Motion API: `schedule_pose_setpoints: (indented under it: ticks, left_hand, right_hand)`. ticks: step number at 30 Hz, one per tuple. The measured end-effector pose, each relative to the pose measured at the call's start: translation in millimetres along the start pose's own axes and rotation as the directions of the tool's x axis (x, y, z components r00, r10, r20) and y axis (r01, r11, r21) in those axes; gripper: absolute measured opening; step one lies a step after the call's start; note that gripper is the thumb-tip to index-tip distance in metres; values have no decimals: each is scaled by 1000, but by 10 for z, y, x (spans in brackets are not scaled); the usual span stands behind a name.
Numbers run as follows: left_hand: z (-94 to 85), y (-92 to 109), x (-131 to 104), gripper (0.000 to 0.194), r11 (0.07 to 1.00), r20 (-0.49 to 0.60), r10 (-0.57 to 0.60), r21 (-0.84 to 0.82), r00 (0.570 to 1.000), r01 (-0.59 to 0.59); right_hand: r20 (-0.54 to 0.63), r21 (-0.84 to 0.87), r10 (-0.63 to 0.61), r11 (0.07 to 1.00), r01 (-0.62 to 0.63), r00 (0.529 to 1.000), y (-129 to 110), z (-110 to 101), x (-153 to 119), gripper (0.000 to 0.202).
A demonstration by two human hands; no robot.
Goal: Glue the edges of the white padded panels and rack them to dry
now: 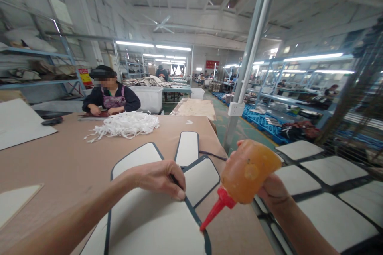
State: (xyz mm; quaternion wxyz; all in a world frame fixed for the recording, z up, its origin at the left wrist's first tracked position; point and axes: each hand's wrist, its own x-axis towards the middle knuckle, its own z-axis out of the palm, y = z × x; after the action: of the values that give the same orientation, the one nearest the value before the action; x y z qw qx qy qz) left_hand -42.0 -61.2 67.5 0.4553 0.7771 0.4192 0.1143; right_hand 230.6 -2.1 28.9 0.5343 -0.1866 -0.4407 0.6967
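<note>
My right hand (273,189) is wrapped round an amber squeeze bottle (249,171), which is tilted nozzle down. Its red nozzle (214,211) touches, or nearly touches, the dark edge of a large off-white panel (155,227). Fingers and thumb of my left hand (163,179) are closed in a pinch at that panel's dark-bordered edge, higher up. Beyond the hand lie smaller off-white pieces with dark borders, one narrow piece (187,147) and one squarish piece (203,177). The liquid at the nozzle tip is too small to make out.
A heap of white strips (128,124) lies on the brown-covered table (68,159). Behind it a co-worker (112,95) sits with both hands at the table. A metal post (248,48) stands at the right. Several dark-edged panels (332,169) are laid out at the lower right.
</note>
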Motion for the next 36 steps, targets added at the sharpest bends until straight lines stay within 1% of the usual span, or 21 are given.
schedule_pose_setpoints:
  ticks: [6,9,13,16,19,22,24,27,29,32,34,36]
  left_hand:
    - [10,-43,-40,32,1000,-40,-7,26,999,8]
    - [4,-70,-76,31,999,-74,-14,33,997,16]
    - [-21,-99,-141,28,997,-139,-22,72,990,32]
    - [-37,-136,-190,27,995,-197,-34,88,980,52]
    - [-37,-187,-224,28,994,-249,-66,63,966,85]
    - [-24,-236,-244,31,994,-293,-89,29,952,102]
    - [-11,-263,-255,31,993,-320,-98,26,942,112]
    - [7,-294,-265,30,991,-342,-115,19,933,129]
    - [15,-313,-270,31,990,-351,-129,8,927,140]
    - [21,-340,-281,31,987,-378,-150,-11,914,158]
    - [22,-357,-292,30,986,-394,-160,-21,905,165]
    - [22,-374,-304,31,986,-399,-165,-30,902,167]
  right_hand:
    - [-13,18,23,1000,-23,1000,-1,12,-78,49]
    - [-26,14,11,1000,-11,1000,-14,-8,-90,54]
    - [-56,-6,-33,999,33,998,-3,-49,-121,68]
    - [-93,-16,-65,998,64,994,21,-67,-175,67]
    - [-106,-26,-122,992,120,987,48,-75,-212,69]
    - [-125,-25,-181,983,179,976,72,-89,-220,63]
    - [-128,-27,-191,982,189,973,87,-104,-225,61]
    - [-131,-35,-185,983,182,974,107,-130,-244,66]
    - [-123,-32,-182,983,179,976,125,-153,-252,67]
    - [-86,-59,-216,976,211,973,172,-230,-239,65]
    - [-30,-84,-242,968,239,970,220,-315,-217,62]
    - [34,-90,-242,966,244,970,271,-402,-200,58]
